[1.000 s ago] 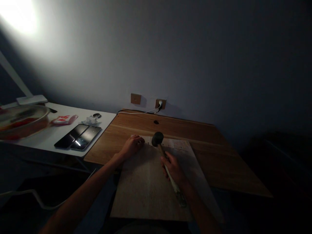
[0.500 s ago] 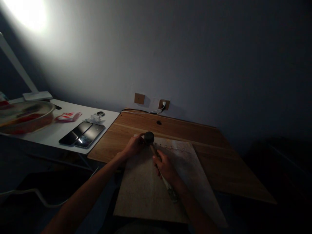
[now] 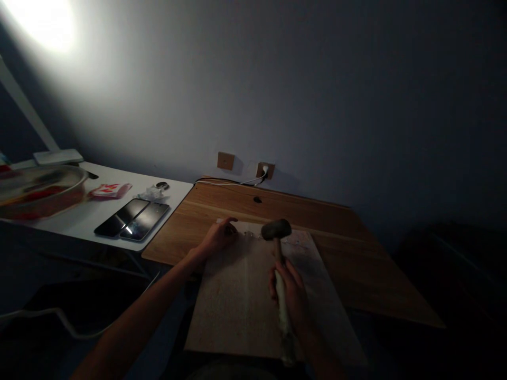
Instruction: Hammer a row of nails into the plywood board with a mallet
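My right hand (image 3: 288, 291) is closed round the pale wooden handle of a mallet (image 3: 276, 230), whose dark head hangs just above the far edge of a light wooden board (image 3: 237, 301). The board lies in front of me, overlapping a brown wooden desk (image 3: 348, 264). My left hand (image 3: 219, 235) rests on the board's far left corner, fingers curled with the tips pressed together near the edge; what they pinch, if anything, is too small to see. A row of small nails or pins (image 3: 295, 240) runs along the board's far edge.
A white table (image 3: 79, 221) on the left carries two dark phones (image 3: 133, 219), a red-and-white packet (image 3: 109, 190), crumpled wrapping and a round dish (image 3: 37, 190). Wall sockets (image 3: 263, 170) with a white cable sit behind the desk. The room is dim, lit by a lamp at top left.
The mallet head, down beside my left fingers half a second ago, has lifted and swung right. My right hand has drawn back toward me along the handle. My left hand stays put.
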